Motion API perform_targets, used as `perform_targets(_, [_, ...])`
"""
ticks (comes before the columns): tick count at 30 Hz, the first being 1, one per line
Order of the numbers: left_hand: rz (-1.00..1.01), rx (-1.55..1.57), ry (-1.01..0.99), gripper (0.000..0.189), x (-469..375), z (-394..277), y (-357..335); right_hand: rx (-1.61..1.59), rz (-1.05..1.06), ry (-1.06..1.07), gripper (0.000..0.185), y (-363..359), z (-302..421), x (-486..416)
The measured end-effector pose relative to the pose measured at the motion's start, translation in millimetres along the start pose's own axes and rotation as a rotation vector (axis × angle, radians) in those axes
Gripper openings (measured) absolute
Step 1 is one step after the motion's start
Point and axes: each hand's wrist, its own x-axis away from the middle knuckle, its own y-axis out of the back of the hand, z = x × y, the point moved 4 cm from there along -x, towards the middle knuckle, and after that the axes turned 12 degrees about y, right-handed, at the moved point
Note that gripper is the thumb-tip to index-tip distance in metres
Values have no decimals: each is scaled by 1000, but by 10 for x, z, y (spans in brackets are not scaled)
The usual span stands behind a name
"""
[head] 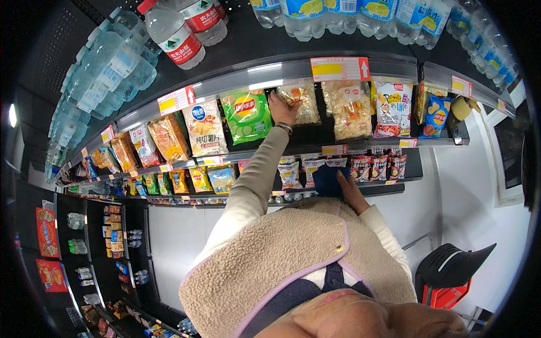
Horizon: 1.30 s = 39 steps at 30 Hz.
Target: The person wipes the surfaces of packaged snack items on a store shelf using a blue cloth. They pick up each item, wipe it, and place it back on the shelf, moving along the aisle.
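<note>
My left hand (284, 110) reaches into the upper snack shelf, its thumb over the left side of a clear bag of pale puffed snacks (307, 110). Whether the fingers grip this bag is hard to make out. Left of the hand stands a green Lay's chip bag (245, 120). A second clear snack bag (351, 120), larger in view, stands to the right. Lower down, close to my body, my right hand (353, 194) holds a folded dark blue cloth (331, 181) in front of the lower shelf.
Lemon drink bottles (338, 21) and water bottles (110, 72) line the top shelf, above a clear price rail (253, 76). Small snack bags (291, 175) fill the lower shelf. A red basket (450, 293) with a black part stands at right, near a white wall (460, 186).
</note>
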Motion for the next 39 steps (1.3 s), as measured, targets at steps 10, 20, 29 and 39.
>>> perform_targets(10, [349,716,349,38,-199,-45,44,-26,85,24,54,91,-91,33])
perform_targets(20, [241,594,210,29,-521,-190,48,-1340,-146,-379,55,-136,-201,-57])
perform_targets(29, [258,748,243,18,-344,59,-43,-2187,-232,-637,51,-99,-270,-79])
perform_targets(39, [152,599,68,68,-180,-9,84,-2106,115,-560,52,143,-439,-145])
